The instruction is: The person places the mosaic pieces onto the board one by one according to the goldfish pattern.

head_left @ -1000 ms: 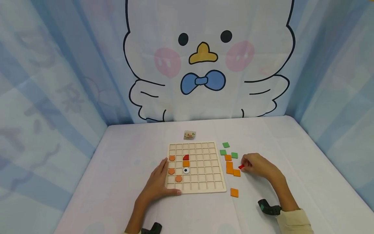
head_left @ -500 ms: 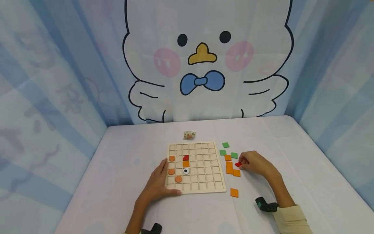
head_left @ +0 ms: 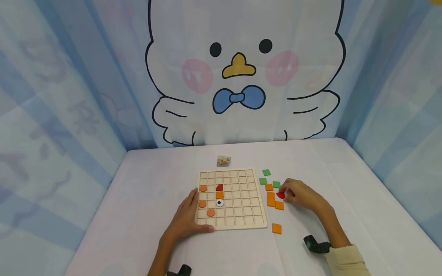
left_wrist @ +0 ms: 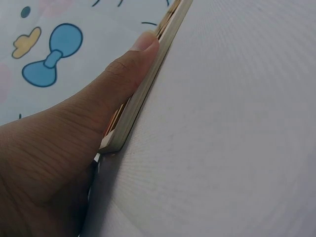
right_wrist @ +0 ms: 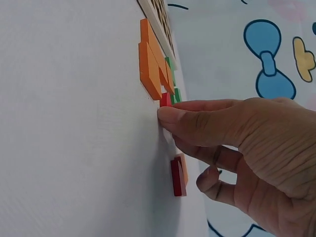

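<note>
A pale wooden grid board [head_left: 241, 199] lies on the table. In its cells sit several orange discs [head_left: 210, 212], a red quarter-round tile [head_left: 219, 187], an orange square tile [head_left: 219, 195] and a white eye disc [head_left: 220, 203]. My left hand [head_left: 188, 216] rests at the board's near left corner, fingers along the left side and thumb [left_wrist: 143, 47] over the near edge. To the right of the board, my right hand [head_left: 301, 194] pinches a small red tile [head_left: 281, 195] between thumb and fingers, low over the table. The thumb covers part of that tile in the right wrist view.
Loose orange tiles [head_left: 271, 199] and green tiles [head_left: 266, 172] lie right of the board; one orange square [head_left: 276, 228] lies nearer. A small patterned card [head_left: 223, 161] is behind the board. Beyond the right hand lie a red piece [right_wrist: 176, 177] and an orange one.
My right hand has shifted slightly left with the red tile, which now shows more beyond the fingertips. The left hand and the board have stayed in place.
</note>
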Tool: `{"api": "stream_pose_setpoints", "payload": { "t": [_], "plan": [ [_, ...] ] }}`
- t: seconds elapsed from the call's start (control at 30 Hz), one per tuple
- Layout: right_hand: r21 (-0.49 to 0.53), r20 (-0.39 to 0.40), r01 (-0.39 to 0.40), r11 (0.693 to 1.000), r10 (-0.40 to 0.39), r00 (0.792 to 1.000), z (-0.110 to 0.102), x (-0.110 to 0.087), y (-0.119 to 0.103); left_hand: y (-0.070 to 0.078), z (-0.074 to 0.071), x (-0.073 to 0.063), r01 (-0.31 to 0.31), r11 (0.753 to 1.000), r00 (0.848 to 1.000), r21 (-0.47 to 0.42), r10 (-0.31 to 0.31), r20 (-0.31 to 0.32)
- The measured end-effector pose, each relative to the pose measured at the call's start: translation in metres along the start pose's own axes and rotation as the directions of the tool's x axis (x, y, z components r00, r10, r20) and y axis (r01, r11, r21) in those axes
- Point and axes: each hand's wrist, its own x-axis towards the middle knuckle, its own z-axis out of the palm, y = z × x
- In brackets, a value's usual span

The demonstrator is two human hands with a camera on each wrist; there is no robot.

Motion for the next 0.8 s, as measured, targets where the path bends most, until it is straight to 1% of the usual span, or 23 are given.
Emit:
{"api": "stream_pose_setpoints", "payload": {
  "t": [0.07, 0.13, 0.33, 0.4, 0.6, 0.7, 0.8],
  "plan": [
    [0.001, -0.003, 0.018, 1.000, -0.018, 1.000, 0.0014, 0.0004, 0.0006, -0.0006, 0.0006, -0.0006, -0.002, 1.000, 1.000, 0.001, 0.002, -0.006],
    [0.001, -0.004, 0.018, 1.000, -0.018, 1.000, 0.0026, 0.0010, 0.0003, -0.0006, 0.0010, -0.0013, 0.005, 1.000, 1.000, 0.006, -0.005, -0.003],
    [0.018, 0.010, -0.033, 0.999, 0.033, 0.999, 0.0051, 0.0028, -0.0025, -0.0001, -0.0002, -0.0025, 0.016, 1.000, 1.000, 0.005, -0.016, 0.002],
    [0.025, 0.001, -0.037, 0.999, 0.037, 0.999, 0.0051, 0.0032, -0.0032, 0.0003, -0.0014, -0.0022, 0.015, 1.000, 1.000, -0.004, -0.015, 0.001],
    [0.029, -0.013, -0.032, 0.999, 0.033, 0.999, 0.0045, 0.0037, -0.0023, 0.0012, -0.0019, -0.0015, 0.011, 1.000, 1.000, -0.012, -0.011, -0.001],
    [0.037, -0.016, -0.019, 0.999, 0.019, 1.000, 0.0046, 0.0048, -0.0031, 0.0010, -0.0008, -0.0017, 0.016, 1.000, 1.000, -0.015, -0.016, 0.007],
    [0.048, -0.025, 0.013, 0.999, -0.012, 1.000, 0.0042, 0.0065, -0.0062, 0.0006, 0.0003, -0.0012, 0.023, 1.000, 1.000, -0.012, -0.022, 0.007]
  ]
}}
